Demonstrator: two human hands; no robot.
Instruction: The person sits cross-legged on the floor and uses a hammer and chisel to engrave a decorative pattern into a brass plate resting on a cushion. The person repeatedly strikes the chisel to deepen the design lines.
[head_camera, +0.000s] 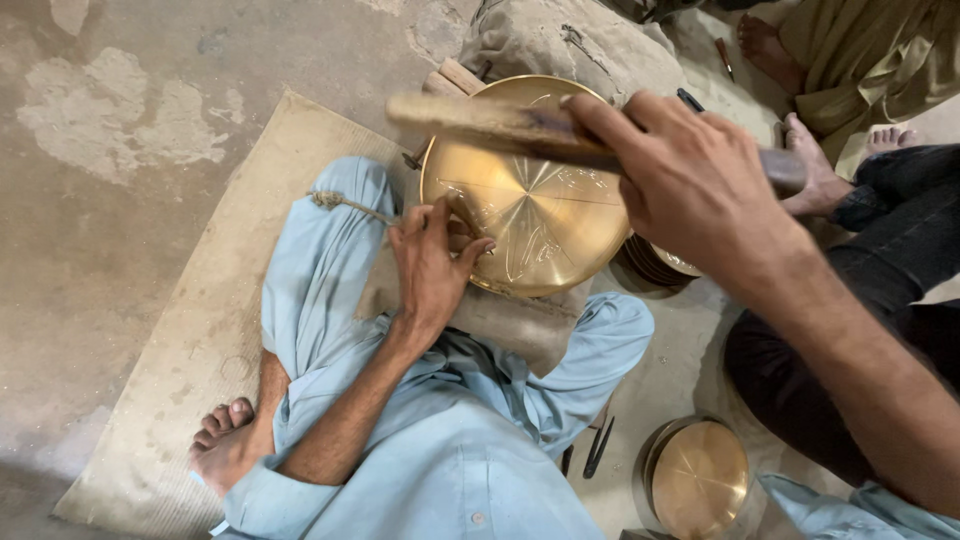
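now right hand (690, 190) raises wooden mallet (500, 125) over brass plate (535, 205).

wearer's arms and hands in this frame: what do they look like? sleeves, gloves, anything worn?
Both hands bare: no gloves, rings, watch or bands visible. Left hand and forearm are uncovered, with a light blue sleeve cuff near the elbow. Right hand and forearm are also uncovered; a bit of the same light blue cloth shows at the lower right frame edge. Matching light blue loose garment below.

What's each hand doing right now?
Left hand: fingers pinch a small tool against the brass plate.
Right hand: closed around a wooden mallet.
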